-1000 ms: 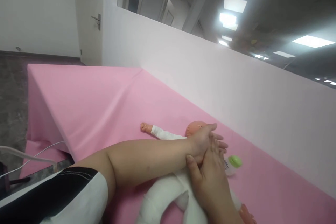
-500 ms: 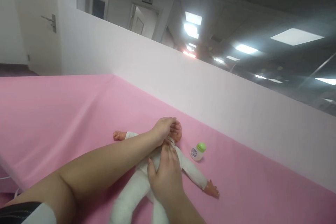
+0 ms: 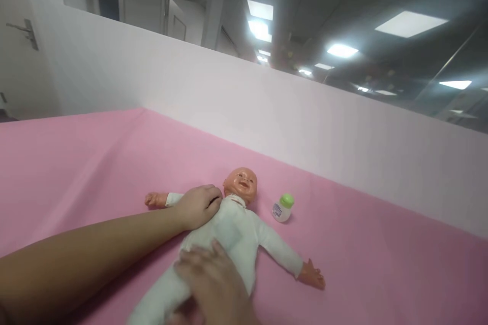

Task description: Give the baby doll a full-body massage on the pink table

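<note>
On the pink sheet [image 3: 76,162], baby doll [image 3: 232,228] face-up in white onesie, left hand [image 3: 198,205] curled loosely on doll's shoulder, right hand [image 3: 213,279] flat over doll's belly, gripping nothing, green-capped bottle [image 3: 282,207] just beside doll's head, white partition [image 3: 305,127] behind doll.

Two bare forearms, left hand [image 3: 198,206], right hand [image 3: 215,282], no sleeves visible

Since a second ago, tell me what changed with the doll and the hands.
The left hand slid off the doll's head onto its shoulder, uncovering the face. The right hand drew back from the neck to the doll's lower body. The doll stays on its back on the pink cloth, and the green-capped bottle stays beside its head.
</note>
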Available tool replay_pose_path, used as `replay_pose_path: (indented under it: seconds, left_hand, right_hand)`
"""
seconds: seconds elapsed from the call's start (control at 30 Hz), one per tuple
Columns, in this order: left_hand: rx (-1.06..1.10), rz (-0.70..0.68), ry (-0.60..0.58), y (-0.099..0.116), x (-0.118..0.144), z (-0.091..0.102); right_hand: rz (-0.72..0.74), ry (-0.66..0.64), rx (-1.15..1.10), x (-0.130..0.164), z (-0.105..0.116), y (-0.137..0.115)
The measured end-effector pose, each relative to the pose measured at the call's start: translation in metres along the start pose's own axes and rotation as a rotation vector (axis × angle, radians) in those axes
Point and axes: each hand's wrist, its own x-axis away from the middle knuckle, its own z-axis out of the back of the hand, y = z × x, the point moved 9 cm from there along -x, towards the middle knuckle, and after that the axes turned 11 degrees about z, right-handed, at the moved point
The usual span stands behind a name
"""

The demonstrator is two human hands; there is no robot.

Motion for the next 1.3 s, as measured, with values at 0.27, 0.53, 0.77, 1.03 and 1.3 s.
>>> replay_pose_path:
  seconds: [0.27,0.53,0.77,1.03,1.3]
  left_hand:
    - [-0.2,-0.016,-0.055,-0.001,-0.001,-0.004]
    - [-0.2,0.005,-0.118,-0.006,0.0,-0.007]
    - [-0.161,-0.001,-0.119,-0.001,0.0,-0.005]
    - [-0.131,0.037,-0.116,-0.004,-0.002,-0.004]
    - [0.092,-0.203,-0.045,0.048,0.031,0.018]
  right_hand:
    - [0.077,-0.144,0.118,-0.015,-0.002,-0.03]
    - [-0.055,-0.168,-0.019,-0.002,0.041,0.017]
    - [-0.276,-0.265,0.005,0.012,0.064,0.071]
    - [-0.597,-0.088,-0.001,0.035,0.085,0.123]
    - [-0.873,-0.259,0.306,0.055,0.085,0.149]
